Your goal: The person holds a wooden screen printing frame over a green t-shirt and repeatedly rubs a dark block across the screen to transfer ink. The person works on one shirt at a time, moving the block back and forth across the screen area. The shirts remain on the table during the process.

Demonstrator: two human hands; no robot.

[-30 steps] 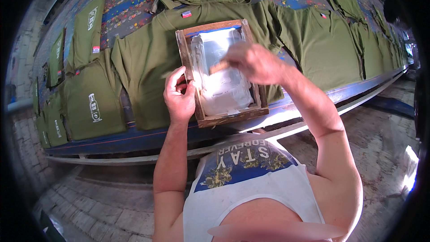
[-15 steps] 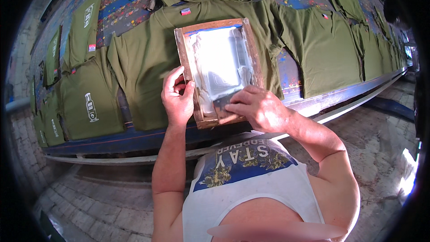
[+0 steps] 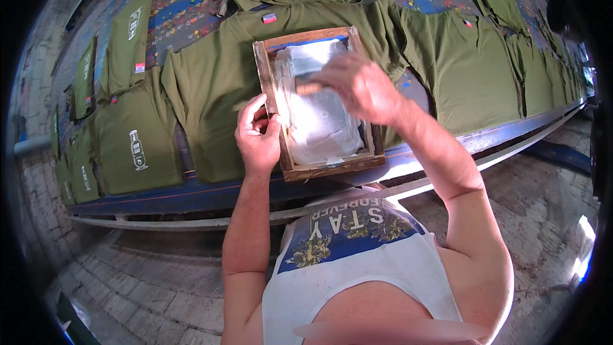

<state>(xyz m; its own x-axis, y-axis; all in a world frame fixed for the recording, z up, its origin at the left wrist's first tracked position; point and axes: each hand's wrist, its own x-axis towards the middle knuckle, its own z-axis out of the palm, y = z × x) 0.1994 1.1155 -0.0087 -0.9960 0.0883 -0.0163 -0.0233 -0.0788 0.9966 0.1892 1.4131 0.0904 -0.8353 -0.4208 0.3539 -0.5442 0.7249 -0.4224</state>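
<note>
Left hand: fingers curled, thumb and fingertips closed on the left rail of the wooden frame. Right hand: motion-blurred, fingers bent down and gripping a brown squeegee, only part of it visible, over the far half of the frame's pale mesh. Frame lies on a spread green shirt, its near end close to the near edge of the blue desk, long sides running away from that edge. White paste smeared around the mesh borders. Along the near edge to the left, a green shirt with a white bottle print; to the right, a plain green shirt. Against half a second ago: right hand and squeegee have gone from the frame's near end toward the far end; left hand keeps its place on the rail.
</note>
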